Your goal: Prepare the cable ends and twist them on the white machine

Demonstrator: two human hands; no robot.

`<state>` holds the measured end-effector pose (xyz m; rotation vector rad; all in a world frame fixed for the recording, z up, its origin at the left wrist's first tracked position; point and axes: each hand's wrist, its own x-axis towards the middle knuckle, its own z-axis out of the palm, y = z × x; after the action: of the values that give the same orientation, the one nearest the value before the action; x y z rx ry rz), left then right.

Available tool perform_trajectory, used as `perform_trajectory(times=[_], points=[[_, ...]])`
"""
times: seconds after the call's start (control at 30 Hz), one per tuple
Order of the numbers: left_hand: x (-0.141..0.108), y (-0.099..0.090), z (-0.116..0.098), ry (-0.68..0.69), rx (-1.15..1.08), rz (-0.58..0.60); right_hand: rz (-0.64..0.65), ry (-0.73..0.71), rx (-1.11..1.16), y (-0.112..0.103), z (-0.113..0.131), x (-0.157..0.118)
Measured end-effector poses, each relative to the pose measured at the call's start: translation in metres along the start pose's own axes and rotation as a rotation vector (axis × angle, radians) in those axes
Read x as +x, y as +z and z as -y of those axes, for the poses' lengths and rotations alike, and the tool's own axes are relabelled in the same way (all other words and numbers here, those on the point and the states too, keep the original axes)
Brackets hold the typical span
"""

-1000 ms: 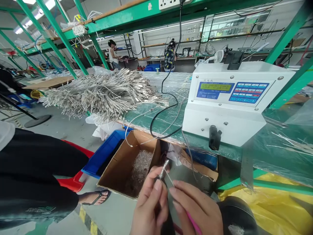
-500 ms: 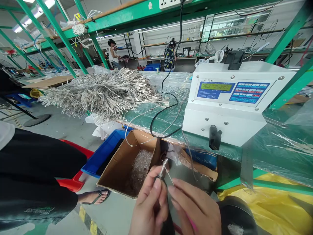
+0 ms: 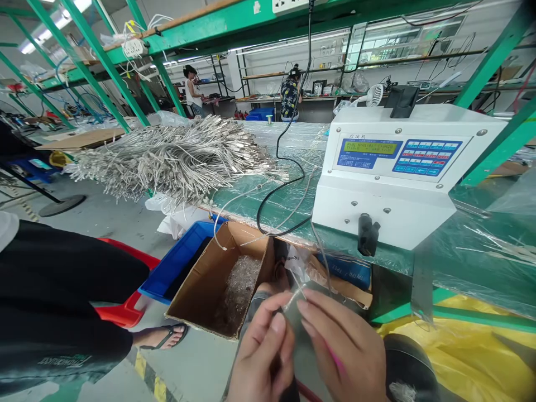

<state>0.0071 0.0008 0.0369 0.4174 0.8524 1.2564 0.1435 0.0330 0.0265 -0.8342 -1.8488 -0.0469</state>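
Observation:
My left hand (image 3: 262, 349) is low in the view, its fingers pinched on a thin silver wire (image 3: 293, 298) whose end is partly hidden by the fingers. My right hand (image 3: 345, 346) is close beside it, with its fingertips at the same wire. A slim pink rod (image 3: 335, 354) runs beneath the right fingers, and its upper end is hidden. Just beyond my hands stands a cardboard box (image 3: 209, 285) holding clear plastic scraps. Both hands are in front of the table edge.
A white wire machine (image 3: 389, 173) with a blue keypad and a heap of braided metal cables (image 3: 176, 159) stand on the plastic-covered green table (image 3: 285, 195). A seated person's black-clad leg (image 3: 54, 290) and a blue crate (image 3: 176, 257) are at left. Co-workers stand far behind.
Both hands have shifted slightly right and the wire now leans further right. The metal end seen earlier above my left fingers no longer shows clearly.

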Motion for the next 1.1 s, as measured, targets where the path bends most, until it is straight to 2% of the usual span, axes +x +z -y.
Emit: perform_trajectory(times=[0.1, 0.23, 0.33, 0.43, 0.6, 0.7, 0.87, 1.1], points=[[-0.003, 0.002, -0.002, 0.005, 0.037, 0.035, -0.017, 0.097, -0.005, -0.006, -0.01, 0.004], [-0.008, 0.0, -0.006, -0.012, 0.06, 0.003, -0.215, 0.322, -0.056, -0.017, -0.02, 0.006], [-0.006, -0.002, -0.005, 0.0, 0.033, -0.012, -0.139, 0.248, 0.006, -0.022, -0.012, 0.005], [-0.004, -0.001, -0.005, 0.012, 0.016, -0.032, -0.059, 0.153, 0.053, -0.019, 0.006, 0.002], [-0.005, 0.002, -0.01, -0.002, 0.009, -0.052, -0.12, 0.13, 0.046, -0.004, 0.026, -0.001], [-0.006, 0.002, -0.011, 0.008, 0.011, -0.046, -0.186, 0.104, 0.043, 0.002, 0.026, -0.001], [-0.006, 0.002, -0.01, 0.012, 0.002, -0.043, -0.19, 0.08, 0.042, 0.005, 0.023, -0.002], [-0.002, 0.001, -0.005, 0.044, -0.039, -0.042, -0.171, 0.193, 0.063, 0.006, 0.029, -0.005]])
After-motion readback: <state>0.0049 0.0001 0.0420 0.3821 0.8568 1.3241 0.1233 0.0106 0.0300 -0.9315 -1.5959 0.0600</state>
